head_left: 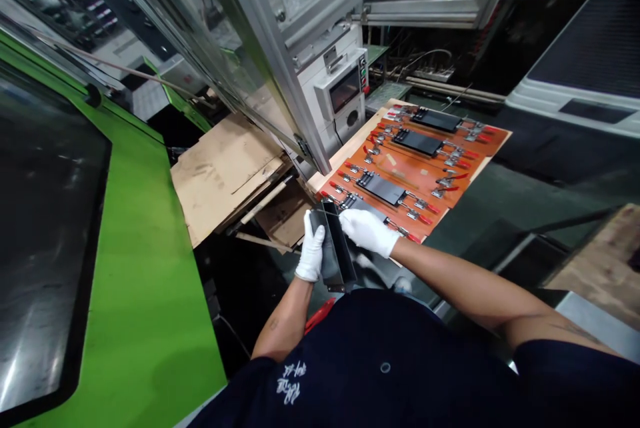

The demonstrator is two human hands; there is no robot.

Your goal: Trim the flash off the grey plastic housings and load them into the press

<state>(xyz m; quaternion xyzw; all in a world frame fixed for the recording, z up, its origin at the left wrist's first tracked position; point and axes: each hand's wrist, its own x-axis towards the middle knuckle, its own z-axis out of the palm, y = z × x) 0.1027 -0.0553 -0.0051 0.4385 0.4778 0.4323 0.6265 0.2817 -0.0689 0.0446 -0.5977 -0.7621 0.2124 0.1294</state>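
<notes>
A long black channel-shaped part (333, 255) with raised side walls is held in front of my body, tilted toward me. My left hand (310, 251), in a white glove, grips its left side with the thumb on the wall. My right hand (370, 231), also gloved in white, is closed at the upper right end of the part. From its fingers a thin dark rod-like tool (331, 213) reaches across the part's upper end; its tip is too small to make out. Beyond the hands lies an orange board (415, 175) with red-handled toggle clamps around several flat black parts (383, 188).
Left stands a green machine (140, 281) with a dark window. Cardboard sheets (225, 175) are stacked beyond it. A metal-framed transparent door (265, 75) comes down close to the board, beside a control panel (345, 91). A wooden surface (600, 268) is at right.
</notes>
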